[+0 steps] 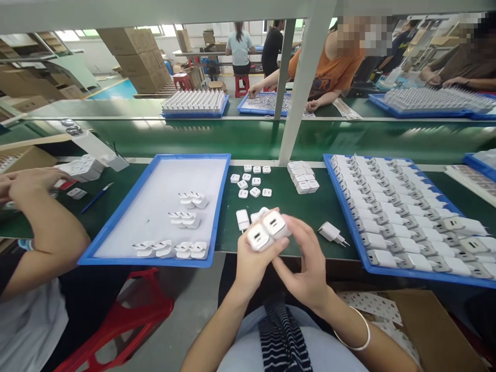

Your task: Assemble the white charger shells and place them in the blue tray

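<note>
Two white USB wall chargers (pixel 259 236) are held side by side in front of me, their port ends facing up toward the camera. My left hand (pixel 251 266) is closed around them from below, its thumb across the front. My right hand (pixel 308 263) has its fingers against the right-hand charger, the thumb lower down. Just behind them, partly hidden by the hands, more white chargers lie on the green bench, one of them (pixel 242 220) in plain sight. A single charger with its pins showing (pixel 331 232) lies to the right of my right hand.
A blue-rimmed tray (pixel 155 173) at left carries several chargers; another blue tray (pixel 366 263) at right bears rows of them. Small white port caps (pixel 256 181) and a stacked block of chargers (pixel 303 176) sit between. A co-worker's arm (pixel 46 217) is at left; a post (pixel 300 88) rises ahead.
</note>
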A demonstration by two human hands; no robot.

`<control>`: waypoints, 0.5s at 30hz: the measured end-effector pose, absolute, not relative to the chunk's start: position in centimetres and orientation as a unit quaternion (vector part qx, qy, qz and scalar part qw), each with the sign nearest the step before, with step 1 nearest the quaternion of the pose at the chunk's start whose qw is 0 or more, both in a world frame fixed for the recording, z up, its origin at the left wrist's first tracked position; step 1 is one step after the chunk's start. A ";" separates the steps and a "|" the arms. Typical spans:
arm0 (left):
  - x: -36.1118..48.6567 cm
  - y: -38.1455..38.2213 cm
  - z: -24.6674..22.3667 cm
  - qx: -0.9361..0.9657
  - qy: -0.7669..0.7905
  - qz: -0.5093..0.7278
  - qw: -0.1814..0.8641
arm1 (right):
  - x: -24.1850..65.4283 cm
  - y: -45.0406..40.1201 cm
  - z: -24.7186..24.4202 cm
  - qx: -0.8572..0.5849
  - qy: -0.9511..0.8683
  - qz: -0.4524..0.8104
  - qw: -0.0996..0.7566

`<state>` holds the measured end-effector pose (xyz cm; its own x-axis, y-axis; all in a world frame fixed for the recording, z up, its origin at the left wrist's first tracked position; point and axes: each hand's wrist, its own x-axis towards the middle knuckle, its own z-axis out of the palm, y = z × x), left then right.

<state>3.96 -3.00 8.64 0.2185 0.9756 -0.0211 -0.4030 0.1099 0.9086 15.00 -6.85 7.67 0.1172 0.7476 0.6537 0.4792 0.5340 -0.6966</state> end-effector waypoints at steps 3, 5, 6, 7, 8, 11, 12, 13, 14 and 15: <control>3.5 -2.9 8.4 0.449 0.306 0.500 0.674 | 15.0 -7.5 7.7 -0.441 -0.664 0.114 0.593; 2.9 -2.9 8.5 0.482 0.301 0.497 0.655 | 15.7 -7.9 7.8 -0.415 -0.671 0.150 0.596; 2.5 -2.9 8.6 0.511 0.307 0.495 0.632 | 16.2 -8.0 8.0 -0.400 -0.675 0.179 0.594; 2.1 -2.9 8.7 0.547 0.315 0.489 0.603 | 16.9 -8.0 8.3 -0.389 -0.675 0.212 0.591; 1.7 -2.8 9.0 0.586 0.323 0.479 0.569 | 17.6 -7.8 8.7 -0.386 -0.668 0.245 0.587; 0.7 -2.8 10.0 0.691 0.315 0.429 0.488 | 19.5 -6.6 10.0 -0.420 -0.611 0.358 0.568; 0.6 -2.8 10.3 0.715 0.302 0.414 0.475 | 19.9 -6.0 10.5 -0.435 -0.592 0.400 0.548; 0.4 -2.9 10.6 0.734 0.287 0.401 0.467 | 20.1 -5.5 10.9 -0.443 -0.578 0.441 0.524; 0.3 -2.9 10.8 0.747 0.273 0.389 0.464 | 20.2 -5.0 11.3 -0.445 -0.572 0.477 0.496; 0.2 -3.0 11.0 0.756 0.263 0.378 0.465 | 20.3 -4.5 11.6 -0.444 -0.575 0.506 0.466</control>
